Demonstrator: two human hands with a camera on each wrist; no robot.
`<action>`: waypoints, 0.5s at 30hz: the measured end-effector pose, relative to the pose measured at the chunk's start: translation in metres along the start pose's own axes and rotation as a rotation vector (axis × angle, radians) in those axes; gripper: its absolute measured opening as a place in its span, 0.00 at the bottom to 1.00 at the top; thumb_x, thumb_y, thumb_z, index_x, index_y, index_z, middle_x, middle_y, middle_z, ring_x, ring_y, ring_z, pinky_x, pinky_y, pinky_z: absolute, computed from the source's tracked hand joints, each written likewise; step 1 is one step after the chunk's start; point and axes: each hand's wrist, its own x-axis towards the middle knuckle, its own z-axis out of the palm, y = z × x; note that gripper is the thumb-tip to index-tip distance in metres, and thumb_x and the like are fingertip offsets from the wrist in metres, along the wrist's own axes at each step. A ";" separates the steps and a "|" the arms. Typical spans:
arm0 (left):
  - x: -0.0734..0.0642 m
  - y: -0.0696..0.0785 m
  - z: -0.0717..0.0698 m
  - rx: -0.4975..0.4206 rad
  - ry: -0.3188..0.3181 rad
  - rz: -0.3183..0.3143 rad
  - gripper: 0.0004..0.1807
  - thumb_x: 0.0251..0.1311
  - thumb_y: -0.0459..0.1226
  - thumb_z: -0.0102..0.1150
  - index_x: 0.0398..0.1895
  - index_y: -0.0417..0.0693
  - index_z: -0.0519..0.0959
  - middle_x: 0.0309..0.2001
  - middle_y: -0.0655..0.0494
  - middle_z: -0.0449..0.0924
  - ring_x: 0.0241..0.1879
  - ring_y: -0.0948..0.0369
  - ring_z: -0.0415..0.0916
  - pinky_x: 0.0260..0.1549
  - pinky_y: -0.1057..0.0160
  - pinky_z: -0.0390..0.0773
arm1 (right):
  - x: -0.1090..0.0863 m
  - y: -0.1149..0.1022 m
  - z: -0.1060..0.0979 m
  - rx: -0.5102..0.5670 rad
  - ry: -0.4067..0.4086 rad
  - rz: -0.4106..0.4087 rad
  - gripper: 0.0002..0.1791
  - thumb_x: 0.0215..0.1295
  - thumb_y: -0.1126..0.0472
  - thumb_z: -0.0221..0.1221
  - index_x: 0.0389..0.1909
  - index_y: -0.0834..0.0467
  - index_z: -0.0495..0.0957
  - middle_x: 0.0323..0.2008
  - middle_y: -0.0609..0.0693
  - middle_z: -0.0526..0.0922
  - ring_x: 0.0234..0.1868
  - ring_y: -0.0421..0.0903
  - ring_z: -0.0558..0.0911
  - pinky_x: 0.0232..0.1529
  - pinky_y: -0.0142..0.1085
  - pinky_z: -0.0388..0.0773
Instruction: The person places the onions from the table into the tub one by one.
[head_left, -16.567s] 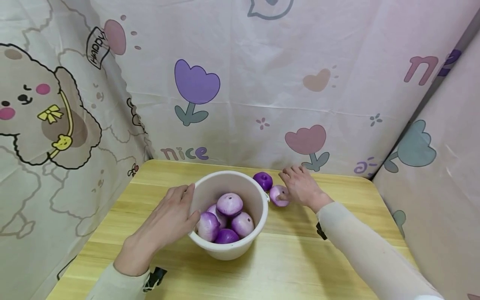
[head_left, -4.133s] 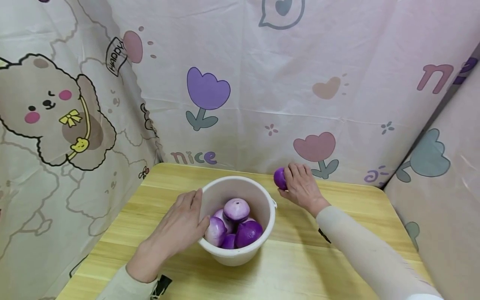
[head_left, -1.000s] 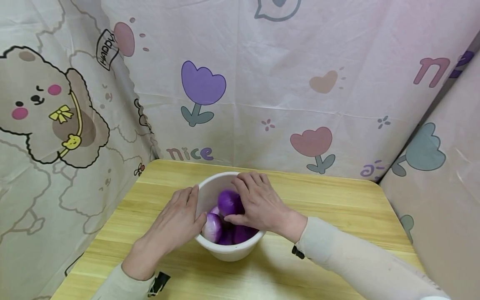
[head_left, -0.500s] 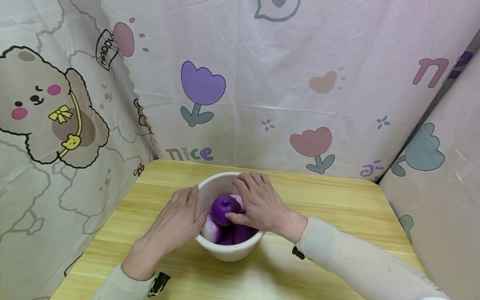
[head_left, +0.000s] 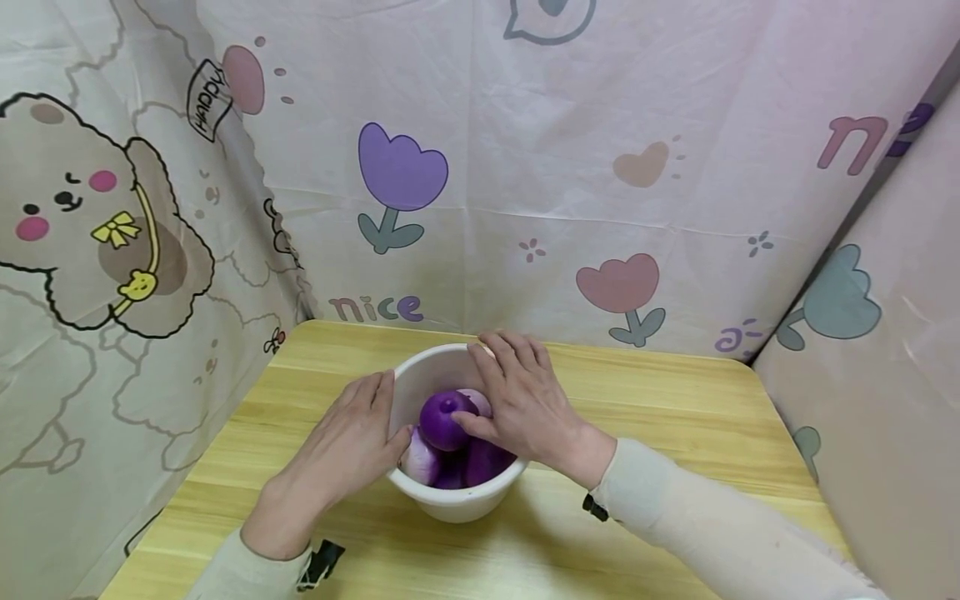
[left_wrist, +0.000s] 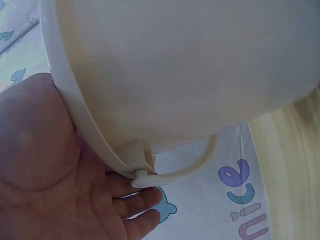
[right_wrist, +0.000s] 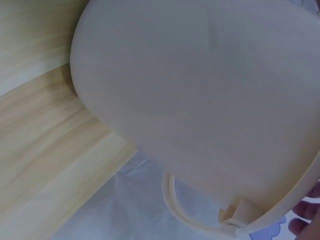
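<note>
A white bucket (head_left: 461,500) stands on the table in the head view, with several purple and whitish onions inside. One deep purple onion (head_left: 447,419) lies on top; a paler onion (head_left: 418,458) is at the left wall. My left hand (head_left: 337,450) holds the bucket's left rim, its thumb over the inside and its fingers outside, beside the handle hinge (left_wrist: 141,175) in the left wrist view. My right hand (head_left: 534,408) lies over the right rim, fingers extended and spread, thumb overlapping the top onion. It partly hides the contents. Right fingertips (right_wrist: 302,212) show outside the rim.
The wooden table (head_left: 660,417) extends around the bucket. A patterned cloth (head_left: 525,167) hangs along the back edge, with more cloth at the left and right sides. A black strap piece (head_left: 322,565) is at the left cuff.
The right hand brought a purple onion from the table's back right into the bucket and let go; it settled on top. The right fingers have since straightened and spread. The left hand stays put.
</note>
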 end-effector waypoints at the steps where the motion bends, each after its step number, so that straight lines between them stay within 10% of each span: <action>1: 0.000 0.000 0.000 -0.001 -0.008 -0.002 0.45 0.69 0.47 0.63 0.77 0.24 0.60 0.73 0.26 0.66 0.75 0.34 0.62 0.76 0.36 0.63 | 0.000 0.001 0.000 -0.005 0.007 0.006 0.48 0.70 0.25 0.48 0.70 0.62 0.73 0.68 0.62 0.76 0.70 0.63 0.71 0.70 0.59 0.67; 15: 0.003 -0.011 0.002 -0.059 0.024 -0.019 0.38 0.77 0.53 0.54 0.78 0.35 0.65 0.78 0.31 0.62 0.79 0.32 0.53 0.77 0.29 0.52 | -0.017 0.016 -0.005 0.085 -0.019 0.168 0.49 0.69 0.31 0.57 0.77 0.63 0.64 0.77 0.64 0.65 0.78 0.67 0.61 0.77 0.70 0.54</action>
